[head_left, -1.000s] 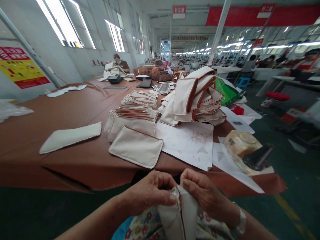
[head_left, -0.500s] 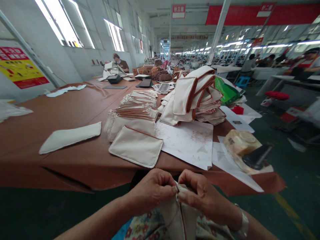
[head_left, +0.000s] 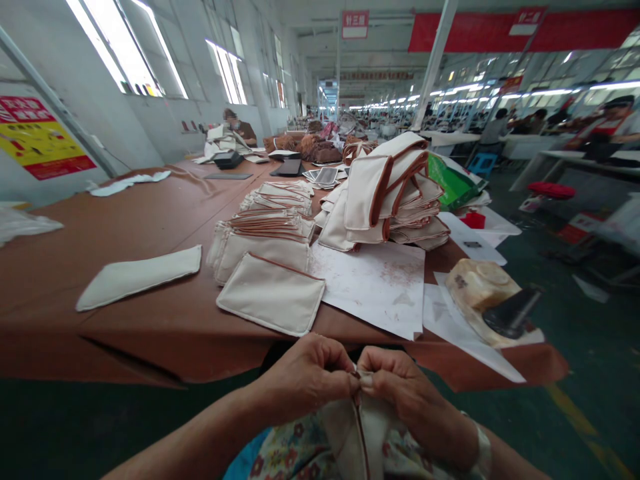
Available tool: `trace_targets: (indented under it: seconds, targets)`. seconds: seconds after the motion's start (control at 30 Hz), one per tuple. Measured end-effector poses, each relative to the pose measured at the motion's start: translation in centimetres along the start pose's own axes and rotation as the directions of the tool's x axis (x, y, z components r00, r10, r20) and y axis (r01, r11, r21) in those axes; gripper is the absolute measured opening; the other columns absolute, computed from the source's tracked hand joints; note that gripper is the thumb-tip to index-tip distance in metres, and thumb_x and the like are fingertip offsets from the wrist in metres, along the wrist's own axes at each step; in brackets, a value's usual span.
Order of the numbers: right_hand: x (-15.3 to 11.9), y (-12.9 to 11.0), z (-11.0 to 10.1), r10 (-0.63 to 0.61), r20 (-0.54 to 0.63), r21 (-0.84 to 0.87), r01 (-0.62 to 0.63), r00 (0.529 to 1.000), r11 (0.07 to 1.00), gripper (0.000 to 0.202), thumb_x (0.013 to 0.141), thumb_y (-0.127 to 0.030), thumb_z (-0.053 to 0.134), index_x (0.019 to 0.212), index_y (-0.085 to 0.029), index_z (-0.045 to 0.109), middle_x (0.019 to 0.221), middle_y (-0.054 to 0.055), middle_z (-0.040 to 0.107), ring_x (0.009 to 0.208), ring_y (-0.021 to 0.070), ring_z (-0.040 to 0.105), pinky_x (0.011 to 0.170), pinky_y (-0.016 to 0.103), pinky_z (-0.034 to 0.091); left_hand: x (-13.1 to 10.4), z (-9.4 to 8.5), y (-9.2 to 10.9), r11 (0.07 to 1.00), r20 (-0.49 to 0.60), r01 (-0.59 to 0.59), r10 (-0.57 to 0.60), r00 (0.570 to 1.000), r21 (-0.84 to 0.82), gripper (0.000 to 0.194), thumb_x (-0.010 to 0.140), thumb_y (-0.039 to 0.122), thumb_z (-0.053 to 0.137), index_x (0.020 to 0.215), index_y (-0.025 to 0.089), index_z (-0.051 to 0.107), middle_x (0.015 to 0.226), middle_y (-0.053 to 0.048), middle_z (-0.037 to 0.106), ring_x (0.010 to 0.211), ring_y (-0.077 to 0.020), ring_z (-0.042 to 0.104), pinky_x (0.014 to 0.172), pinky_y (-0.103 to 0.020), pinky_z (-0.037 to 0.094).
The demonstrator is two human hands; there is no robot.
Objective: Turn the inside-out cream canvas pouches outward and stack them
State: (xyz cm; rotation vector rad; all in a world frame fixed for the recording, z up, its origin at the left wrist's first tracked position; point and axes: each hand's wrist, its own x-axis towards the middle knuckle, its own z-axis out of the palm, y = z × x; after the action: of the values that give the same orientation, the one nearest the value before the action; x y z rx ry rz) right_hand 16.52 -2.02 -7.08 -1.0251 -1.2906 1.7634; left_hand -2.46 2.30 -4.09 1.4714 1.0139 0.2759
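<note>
A cream fabric piece (head_left: 345, 433) with a brown seam down its middle hangs over the patterned cloth on my lap. My left hand (head_left: 313, 373) pinches its top edge from the left. On the other side of the seam, my right hand (head_left: 405, 387) pinches the same edge, with the fingertips of both hands almost touching. Those fingertips hide whatever small part lies between them. Just beyond, a flat cream pouch (head_left: 273, 293) with brown trim lies at the table's front edge.
On the brown-covered table (head_left: 140, 220) are a row of cream pouches (head_left: 265, 247), a tall folded pile (head_left: 370, 193), white paper (head_left: 370, 287), a lone cream piece (head_left: 140, 277) and a yellowish block with a black object (head_left: 513, 312). A person (head_left: 245, 130) sits at the far end.
My fingertips have come closer together at the top of the fabric, and my right hand has dropped slightly. The table items stay in place, with the view shifted a little.
</note>
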Motion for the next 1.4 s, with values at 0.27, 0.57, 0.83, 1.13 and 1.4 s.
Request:
trace_targets:
  seconds: [0.27,0.57,0.83,1.13,1.4]
  targets:
    - [-0.4,0.6,0.0,-0.008,-0.002,0.115,0.008,1.0,0.993,0.02,0.087,-0.034,0.059,0.081,-0.017,0.051,0.068,-0.005,0.041,0.06,0.0097,0.029,0.053,0.023,0.024,-0.7,0.4,0.6,0.999,-0.005,-0.019,0.02,1.0,0.049,0.029,0.081,0.039,0.062,0.08,0.01,0.064,0.069,-0.001,0.056,0.06,-0.0106,0.042,0.051,-0.02,0.031]
    - [-0.6,-0.5,-0.4,-0.033,-0.067,-0.26,0.014,0.997,0.965,0.021,0.087,-0.033,0.065,0.084,-0.014,0.059,0.072,-0.002,0.051,0.064,0.0112,0.038,0.055,0.024,0.03,-1.4,0.5,1.3,0.909,0.021,-0.216,0.224,0.974,0.355,0.019,0.083,0.016,0.05,0.077,0.012,0.068,0.07,0.001,0.057,0.061,-0.0095,0.043,0.053,-0.02,0.03]
    - [-1.1,0.5,-0.2,-0.057,-0.167,-0.22,0.019,0.984,0.975,0.011,0.086,-0.027,0.065,0.085,-0.016,0.063,0.071,-0.001,0.057,0.063,0.0124,0.043,0.058,0.025,0.034,-1.3,0.1,0.8,0.988,0.038,-0.109,0.106,0.994,0.104,0.028,0.09,0.03,0.05,0.083,0.01,0.069,0.068,0.001,0.05,0.062,-0.0108,0.04,0.054,-0.021,0.03]
    - [-2.1,0.9,0.2,-0.375,-0.105,-0.384,0.31,0.921,0.87,0.012,0.092,-0.026,0.058,0.084,-0.019,0.063,0.076,0.001,0.053,0.068,0.0147,0.048,0.063,0.027,0.039,-0.4,0.6,0.0,0.963,0.241,0.049,0.017,0.97,-0.263,0.054,0.082,0.064,0.058,0.069,0.013,0.054,0.06,0.004,0.037,0.052,-0.0073,0.025,0.047,-0.023,0.019]
    - [-3.2,0.7,-0.5,-0.345,-0.003,-0.473,0.303,0.939,0.827,0.012,0.09,-0.03,0.061,0.096,-0.02,0.061,0.079,0.002,0.056,0.066,0.0148,0.048,0.058,0.027,0.035,-0.4,-0.1,0.1,0.994,0.28,-0.013,0.044,0.959,-0.113,0.052,0.081,0.063,0.061,0.069,0.013,0.055,0.059,0.004,0.035,0.052,-0.0074,0.026,0.048,-0.024,0.017]
